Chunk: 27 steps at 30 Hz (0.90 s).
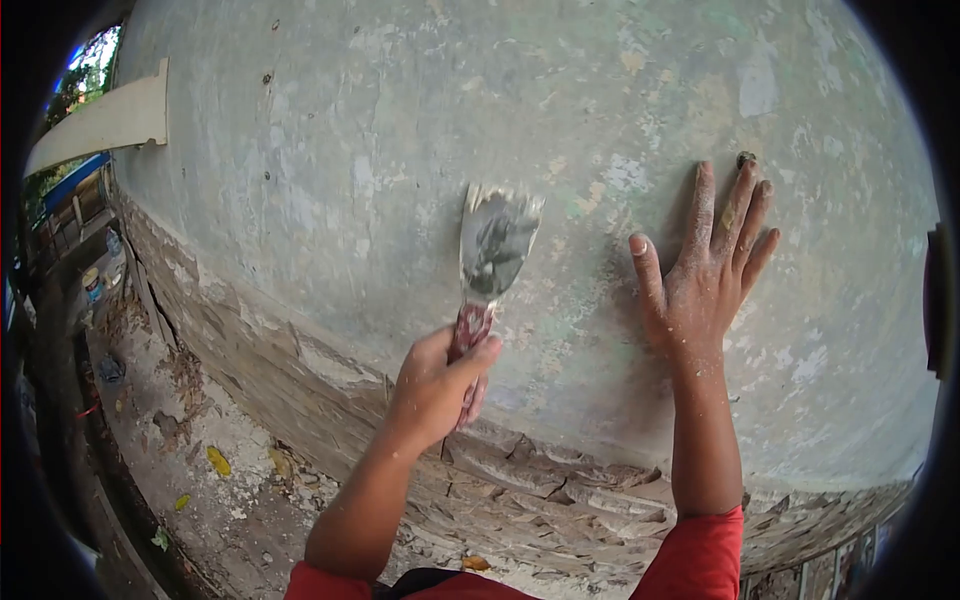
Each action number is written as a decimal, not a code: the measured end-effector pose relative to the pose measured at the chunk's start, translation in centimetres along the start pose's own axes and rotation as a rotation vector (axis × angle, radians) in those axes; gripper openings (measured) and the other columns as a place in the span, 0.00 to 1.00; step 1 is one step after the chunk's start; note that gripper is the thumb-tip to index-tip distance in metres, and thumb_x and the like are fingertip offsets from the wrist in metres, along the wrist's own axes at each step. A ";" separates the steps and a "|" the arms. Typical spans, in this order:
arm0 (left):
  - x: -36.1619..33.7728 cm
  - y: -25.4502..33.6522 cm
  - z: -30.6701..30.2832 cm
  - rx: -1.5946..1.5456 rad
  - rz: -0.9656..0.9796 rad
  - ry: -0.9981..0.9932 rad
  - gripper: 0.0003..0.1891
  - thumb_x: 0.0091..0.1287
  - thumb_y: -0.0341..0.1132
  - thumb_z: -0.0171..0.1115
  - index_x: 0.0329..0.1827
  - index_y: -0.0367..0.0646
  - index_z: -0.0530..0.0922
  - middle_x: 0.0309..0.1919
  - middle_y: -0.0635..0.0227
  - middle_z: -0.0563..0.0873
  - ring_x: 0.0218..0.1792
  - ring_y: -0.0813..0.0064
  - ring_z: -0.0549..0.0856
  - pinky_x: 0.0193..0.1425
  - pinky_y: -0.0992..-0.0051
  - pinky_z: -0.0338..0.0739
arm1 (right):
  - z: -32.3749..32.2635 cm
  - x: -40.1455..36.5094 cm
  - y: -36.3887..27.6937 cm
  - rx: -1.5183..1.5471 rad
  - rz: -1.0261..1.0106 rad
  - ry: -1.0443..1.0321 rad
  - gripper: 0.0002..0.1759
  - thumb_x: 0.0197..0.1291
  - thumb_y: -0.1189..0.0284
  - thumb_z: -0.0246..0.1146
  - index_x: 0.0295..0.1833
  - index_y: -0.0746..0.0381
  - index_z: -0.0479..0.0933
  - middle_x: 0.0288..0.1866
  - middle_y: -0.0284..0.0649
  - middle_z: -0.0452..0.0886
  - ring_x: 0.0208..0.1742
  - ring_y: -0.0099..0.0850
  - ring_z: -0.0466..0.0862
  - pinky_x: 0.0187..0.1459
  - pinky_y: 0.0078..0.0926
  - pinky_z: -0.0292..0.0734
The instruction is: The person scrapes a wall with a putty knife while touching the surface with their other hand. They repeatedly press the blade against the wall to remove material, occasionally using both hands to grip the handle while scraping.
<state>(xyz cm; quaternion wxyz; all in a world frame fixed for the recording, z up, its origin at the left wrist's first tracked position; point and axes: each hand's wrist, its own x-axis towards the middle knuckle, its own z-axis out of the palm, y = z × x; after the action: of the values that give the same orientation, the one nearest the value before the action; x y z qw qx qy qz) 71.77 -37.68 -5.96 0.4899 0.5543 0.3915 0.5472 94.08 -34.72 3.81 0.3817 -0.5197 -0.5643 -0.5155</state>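
A putty knife (497,245) with a wide metal blade and a reddish handle points upward in front of the wall. My left hand (437,385) is closed around its handle. The blade is smeared with grey and whitish residue, and its tip lies over the wall; whether it touches cannot be made out. To the right, my right hand (705,260) rests on the wall (350,150) with its fingers spread and nothing held. Pale dust covers its fingers and the back. Worn greenish-grey paint with lighter patches marks the wall, and a small dark spot (745,158) shows by a fingertip.
Rough, broken brown masonry (290,350) runs along the wall's base. Debris and yellow leaves (219,461) lie on the ground at lower left. A pale beam (105,120) juts out at upper left. A container (93,283) stands at far left.
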 end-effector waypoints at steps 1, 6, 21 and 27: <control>1.3 1.2 -0.8 -0.151 -0.012 -0.109 0.13 0.69 0.42 0.60 0.38 0.42 0.72 0.19 0.70 0.77 0.17 0.79 0.76 0.20 0.75 0.71 | 0.0 0.2 -0.3 -0.036 -0.005 0.013 0.45 0.62 0.35 0.44 0.77 0.51 0.54 0.81 0.42 0.41 0.81 0.42 0.36 0.75 0.51 0.23; 5.7 6.1 -4.4 -0.296 0.068 -0.243 0.14 0.71 0.46 0.57 0.39 0.45 0.69 0.20 0.71 0.75 0.16 0.79 0.75 0.19 0.76 0.71 | 0.8 2.7 -3.7 -0.045 -0.063 -0.004 0.45 0.60 0.37 0.51 0.76 0.52 0.57 0.82 0.41 0.41 0.81 0.42 0.35 0.73 0.54 0.19; 11.5 9.8 -21.2 -0.134 0.205 -0.293 0.21 0.73 0.54 0.50 0.33 0.44 0.71 0.19 0.72 0.75 0.15 0.80 0.73 0.17 0.78 0.67 | 5.8 12.3 -22.4 -0.102 0.015 0.134 0.32 0.70 0.53 0.46 0.77 0.46 0.53 0.81 0.32 0.44 0.81 0.42 0.40 0.76 0.52 0.33; 8.6 -1.6 -25.8 -0.114 0.072 -0.278 0.22 0.73 0.54 0.49 0.31 0.44 0.69 0.17 0.73 0.72 0.14 0.81 0.72 0.17 0.77 0.67 | 7.5 6.9 -27.0 -0.077 0.085 0.029 0.32 0.72 0.53 0.41 0.78 0.47 0.49 0.82 0.31 0.41 0.81 0.40 0.36 0.77 0.48 0.29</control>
<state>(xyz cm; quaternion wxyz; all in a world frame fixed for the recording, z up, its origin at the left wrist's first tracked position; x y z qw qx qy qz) 47.23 -26.00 -7.66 0.5501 0.6096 0.2681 0.5039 67.24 -24.15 4.20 0.3912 -0.5497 -0.5160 -0.5277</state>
